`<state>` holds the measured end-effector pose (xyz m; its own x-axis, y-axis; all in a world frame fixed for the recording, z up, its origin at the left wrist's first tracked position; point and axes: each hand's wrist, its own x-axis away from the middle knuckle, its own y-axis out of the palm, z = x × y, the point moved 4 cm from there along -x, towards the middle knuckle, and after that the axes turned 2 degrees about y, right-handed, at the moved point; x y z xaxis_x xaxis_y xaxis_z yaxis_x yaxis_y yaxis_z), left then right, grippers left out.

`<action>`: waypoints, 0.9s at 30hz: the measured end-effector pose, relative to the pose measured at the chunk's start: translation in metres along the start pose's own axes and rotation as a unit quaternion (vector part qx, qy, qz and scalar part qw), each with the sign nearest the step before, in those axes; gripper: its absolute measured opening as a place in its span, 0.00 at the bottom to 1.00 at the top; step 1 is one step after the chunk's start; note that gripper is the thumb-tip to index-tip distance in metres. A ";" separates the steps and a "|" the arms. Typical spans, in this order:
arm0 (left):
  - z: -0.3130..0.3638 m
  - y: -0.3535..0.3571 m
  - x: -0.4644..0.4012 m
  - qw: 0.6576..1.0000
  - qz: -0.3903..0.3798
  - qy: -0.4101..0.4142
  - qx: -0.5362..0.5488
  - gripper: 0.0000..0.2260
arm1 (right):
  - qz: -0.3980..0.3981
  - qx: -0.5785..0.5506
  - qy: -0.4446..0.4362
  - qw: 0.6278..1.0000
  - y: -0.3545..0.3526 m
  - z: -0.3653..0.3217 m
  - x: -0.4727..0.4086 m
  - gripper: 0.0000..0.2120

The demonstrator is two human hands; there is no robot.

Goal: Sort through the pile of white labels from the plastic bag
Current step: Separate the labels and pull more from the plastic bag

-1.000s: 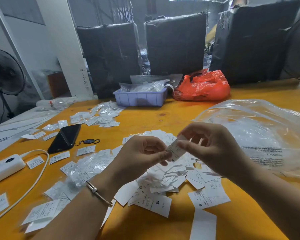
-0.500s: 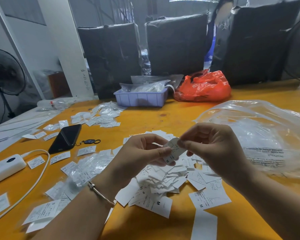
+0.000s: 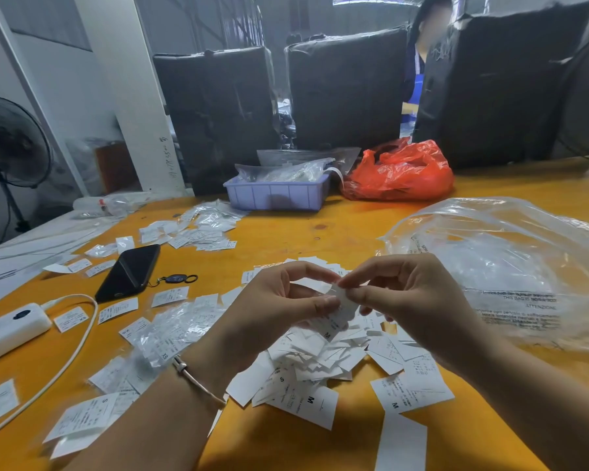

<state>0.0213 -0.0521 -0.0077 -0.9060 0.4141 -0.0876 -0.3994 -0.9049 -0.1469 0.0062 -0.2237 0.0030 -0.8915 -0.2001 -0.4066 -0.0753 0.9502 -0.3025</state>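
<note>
White label [image 3: 341, 305] pinched between left hand [image 3: 279, 311] and right hand [image 3: 412, 300] at frame centre, above label pile [image 3: 323, 362] on orange table [image 3: 286, 232]. Clear bag [image 3: 510, 263] at right, beside pile.

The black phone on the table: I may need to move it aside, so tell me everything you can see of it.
The black phone is a slim, glossy dark slab lying flat on the orange table, left of the hands, its screen dark. It lies at an angle to the table edge. A small dark key fob with rings hangs off its near end on a short cord. White labels lie around it; neither hand touches it.
</note>
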 end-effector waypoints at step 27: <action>0.003 -0.013 -0.002 0.992 0.054 0.043 -0.104 0.20 | 0.007 0.048 -0.054 0.997 -0.003 -0.002 -0.002 0.05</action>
<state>0.0279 -0.0419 -0.0032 -0.9230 0.3310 -0.1964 -0.2550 -0.9082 -0.3318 0.0075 -0.2255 0.0070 -0.8386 -0.2170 -0.4997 -0.0155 0.9264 -0.3762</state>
